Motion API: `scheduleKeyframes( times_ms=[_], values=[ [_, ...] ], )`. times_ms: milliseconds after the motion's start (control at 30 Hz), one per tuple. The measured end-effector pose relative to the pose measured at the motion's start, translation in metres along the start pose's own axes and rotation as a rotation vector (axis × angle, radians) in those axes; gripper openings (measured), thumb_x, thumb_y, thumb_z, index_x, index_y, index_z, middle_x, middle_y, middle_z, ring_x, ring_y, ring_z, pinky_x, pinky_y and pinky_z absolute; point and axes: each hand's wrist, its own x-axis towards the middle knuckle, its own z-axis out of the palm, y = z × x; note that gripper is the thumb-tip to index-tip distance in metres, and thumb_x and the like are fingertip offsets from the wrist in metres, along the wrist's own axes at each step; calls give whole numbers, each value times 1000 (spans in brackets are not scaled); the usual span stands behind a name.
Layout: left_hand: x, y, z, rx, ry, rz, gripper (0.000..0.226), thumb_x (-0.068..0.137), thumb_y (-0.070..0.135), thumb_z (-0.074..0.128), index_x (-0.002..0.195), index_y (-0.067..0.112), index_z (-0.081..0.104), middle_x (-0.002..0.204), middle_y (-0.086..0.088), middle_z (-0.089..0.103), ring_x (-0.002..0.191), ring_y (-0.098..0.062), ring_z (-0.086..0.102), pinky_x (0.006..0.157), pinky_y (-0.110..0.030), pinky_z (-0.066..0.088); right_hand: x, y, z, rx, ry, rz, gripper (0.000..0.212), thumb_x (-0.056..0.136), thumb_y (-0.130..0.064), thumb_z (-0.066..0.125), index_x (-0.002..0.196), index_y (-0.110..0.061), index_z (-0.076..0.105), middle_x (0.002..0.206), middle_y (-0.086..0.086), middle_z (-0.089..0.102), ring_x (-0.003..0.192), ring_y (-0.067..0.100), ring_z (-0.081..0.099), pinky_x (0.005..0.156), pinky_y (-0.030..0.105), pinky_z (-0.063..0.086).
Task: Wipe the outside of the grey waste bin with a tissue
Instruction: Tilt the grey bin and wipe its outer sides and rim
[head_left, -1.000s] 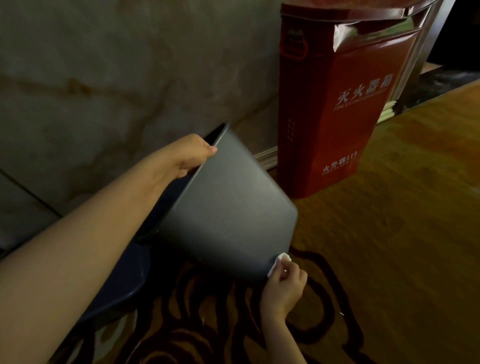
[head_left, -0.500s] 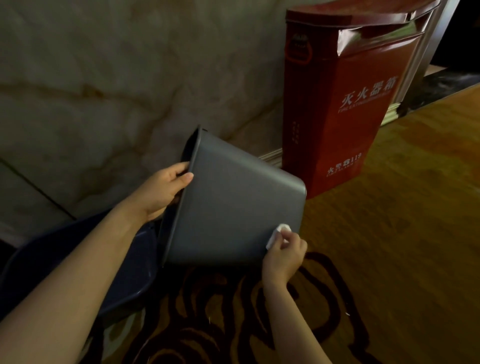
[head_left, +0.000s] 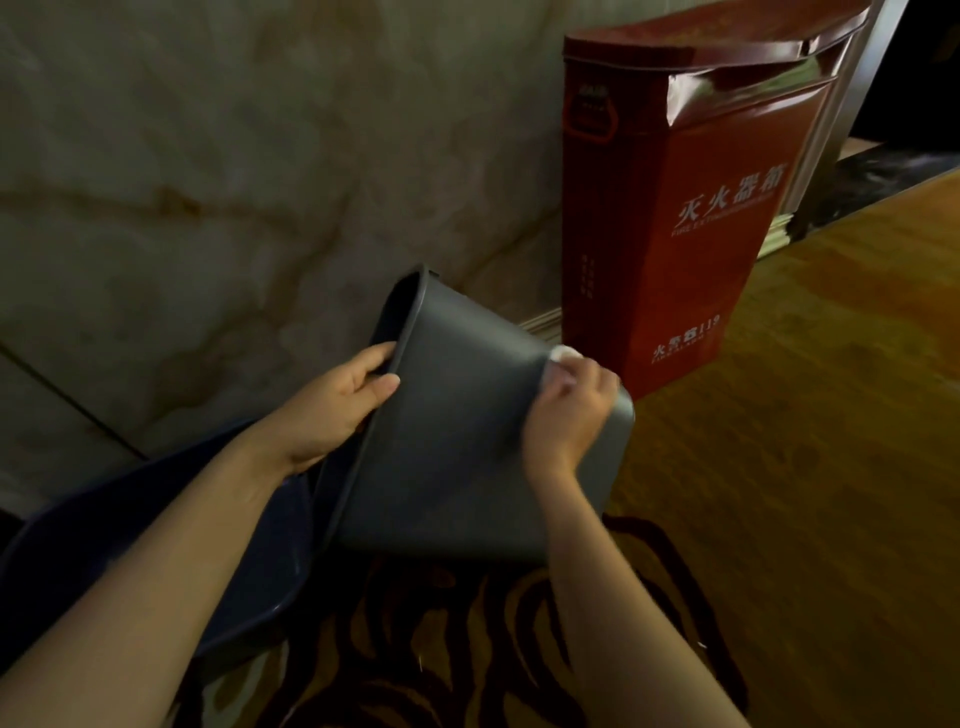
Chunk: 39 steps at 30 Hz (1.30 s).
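The grey waste bin lies tipped on its side above the carpet, its open mouth facing left. My left hand grips the rim at the mouth, fingers curled over the edge. My right hand presses a small white tissue against the bin's upper far edge near its base. Only a corner of the tissue shows past my fingers.
A tall red fire extinguisher box stands close behind the bin against the marble wall. A dark blue basin sits low left under my left arm. Patterned brown carpet spreads to the right.
My right hand with the tissue has slid from the bin's lower near corner up across its side to the far upper edge. The bin has turned in my left hand.
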Motion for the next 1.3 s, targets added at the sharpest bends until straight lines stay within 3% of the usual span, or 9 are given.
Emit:
scheduleKeyframes(
  times_ms=[133,333,467,633,733,833,900,1033,1300],
  values=[
    [-3,1,-6,4,-35,-22,44,92,20,46,133,33,39,116,9,65,104,-2,64,76,-17,54,33,16,-16,-104,-89,203,19,92,-17,54,103,-4,64,110,13,55,95,25,54,75,28,39],
    [-8,4,-14,-7,-88,-41,33,92,18,45,114,44,49,100,18,72,96,-1,66,70,-15,53,32,-40,7,-64,-358,-156,14,88,-16,59,94,-10,69,100,12,62,99,28,52,72,22,31],
    [-10,6,-15,-49,-130,-66,31,86,19,51,111,38,54,93,13,75,88,-3,69,69,-18,54,31,-46,1,-46,-414,-131,12,89,-18,59,92,-12,68,100,9,63,101,27,53,74,23,34],
    [1,32,-4,-571,-189,-18,49,81,47,41,117,16,54,82,1,76,68,-9,71,57,-20,56,14,-43,-16,-41,-427,-196,8,87,-13,60,88,-10,67,92,4,59,97,26,54,75,24,36],
    [15,60,-4,-580,-117,-177,58,84,60,34,103,9,56,62,-2,72,48,-11,65,43,-19,50,3,-41,-28,-20,-380,-219,7,87,-12,60,88,-10,67,88,-2,54,93,23,54,71,18,32],
    [28,80,1,-483,23,-362,43,92,45,38,87,5,55,61,-8,67,47,-17,65,42,-24,53,-9,-40,-37,24,-384,-201,5,87,-13,62,89,-13,66,93,-2,55,91,20,55,72,22,39],
    [31,85,4,-355,79,-346,27,96,25,41,81,6,54,68,-8,62,59,-18,62,61,-31,55,-18,-42,-39,31,-385,-176,5,87,-15,62,90,-16,65,95,-5,53,91,15,55,74,22,43],
    [27,94,5,-198,103,-332,27,95,4,35,74,2,52,39,-7,62,52,-18,61,85,-36,43,-37,-42,-37,-10,-287,-193,7,85,-13,63,92,-16,65,97,-4,54,90,12,55,77,27,50],
    [14,88,18,-526,236,-271,18,91,3,42,86,5,59,63,-7,72,56,-16,70,50,-29,56,-41,-44,-26,117,-112,-139,8,85,-10,63,92,-13,65,97,-2,55,89,17,58,74,28,53]
  ],
)
